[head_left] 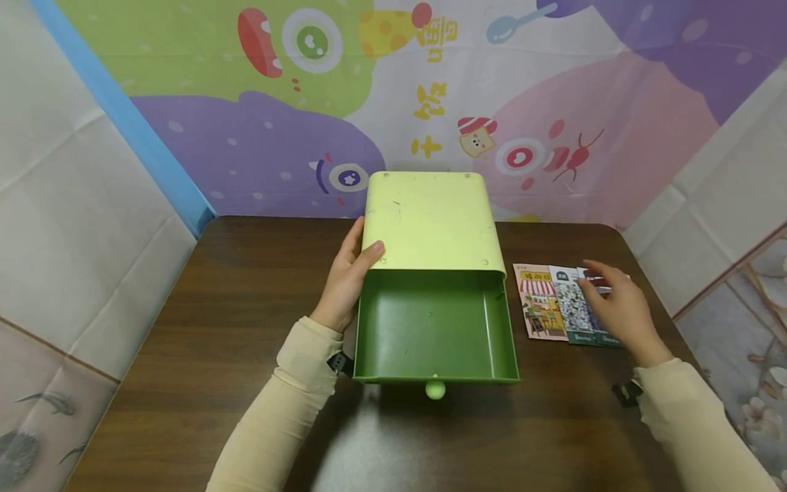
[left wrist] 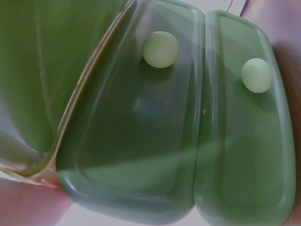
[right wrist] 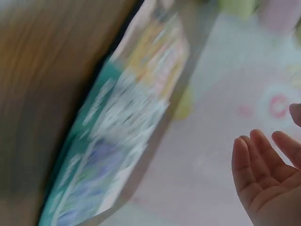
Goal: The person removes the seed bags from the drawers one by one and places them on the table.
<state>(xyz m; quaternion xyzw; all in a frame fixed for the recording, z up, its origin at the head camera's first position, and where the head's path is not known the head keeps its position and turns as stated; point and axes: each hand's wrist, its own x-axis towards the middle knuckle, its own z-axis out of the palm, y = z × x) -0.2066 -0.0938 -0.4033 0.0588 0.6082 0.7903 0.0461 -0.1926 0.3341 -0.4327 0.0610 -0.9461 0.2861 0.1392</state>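
On the table stands a drawer box (head_left: 433, 222) with a pale yellow-green top and a pulled-out green drawer (head_left: 430, 328), whose inside is bare. Two more drawer fronts (left wrist: 136, 122) with round knobs (left wrist: 161, 49) show shut in the left wrist view. My left hand (head_left: 347, 280) steadies the box at its left side, thumb over the top edge and fingers along the wall. Beside the box lie three overlapping flat printed cards: pink with a shop picture (head_left: 541, 307), white-flowered (head_left: 573, 304) and purple. My right hand (head_left: 624, 311) is over the purple card, fingers loosely bent, holding nothing.
The brown wooden table (head_left: 233, 342) has a cartoon-printed cloth (head_left: 277, 150) hanging behind it. Marble-patterned panels (head_left: 67, 171) stand at both sides. A round knob (head_left: 435, 390) juts from the open drawer toward the front.
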